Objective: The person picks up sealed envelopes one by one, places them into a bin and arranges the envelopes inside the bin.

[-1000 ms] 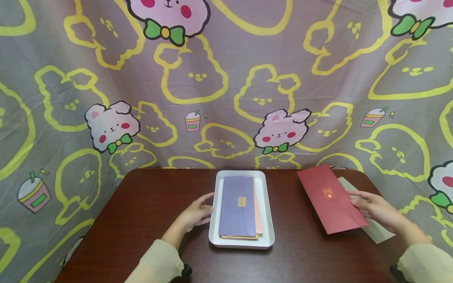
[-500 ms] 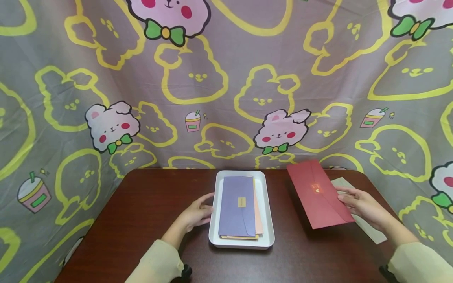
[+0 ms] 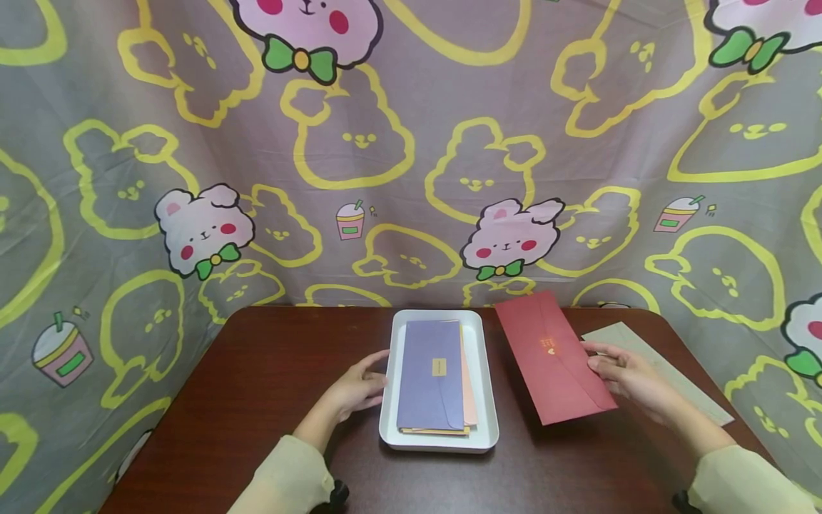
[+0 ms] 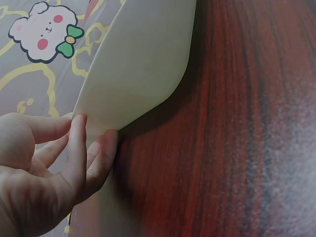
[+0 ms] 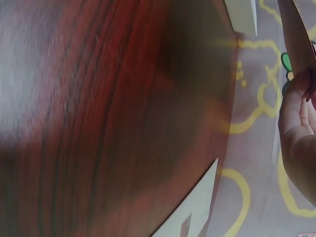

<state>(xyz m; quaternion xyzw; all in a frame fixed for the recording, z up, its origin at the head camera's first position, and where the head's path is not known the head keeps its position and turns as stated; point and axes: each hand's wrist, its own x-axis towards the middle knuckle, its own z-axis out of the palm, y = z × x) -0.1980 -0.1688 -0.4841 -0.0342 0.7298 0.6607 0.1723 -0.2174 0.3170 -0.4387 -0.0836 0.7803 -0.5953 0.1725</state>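
My right hand (image 3: 636,375) pinches a red envelope (image 3: 546,357) by its right long edge. The envelope hangs tilted above the table, to the right of the tray, with a small gold print on its flap. In the right wrist view, the hand (image 5: 298,123) is cut off by the frame edge. A white tray (image 3: 489,421) stands mid-table. Inside it lies a purple-blue envelope (image 3: 427,392) on top of pink and yellow ones. My left hand (image 3: 353,389) holds the tray's left side; in the left wrist view its fingers (image 4: 76,143) meet the rim and outer wall.
A pale grey-white envelope (image 3: 668,371) lies on the table at the right, partly behind my right hand. The dark brown table (image 3: 289,357) backs onto a patterned cloth (image 3: 411,200) with cartoon figures, which also closes off both sides.
My right hand has carried the red envelope leftward, nearer to the tray. More of the pale envelope shows, and it has shifted slightly. The left hand and tray have stayed still.
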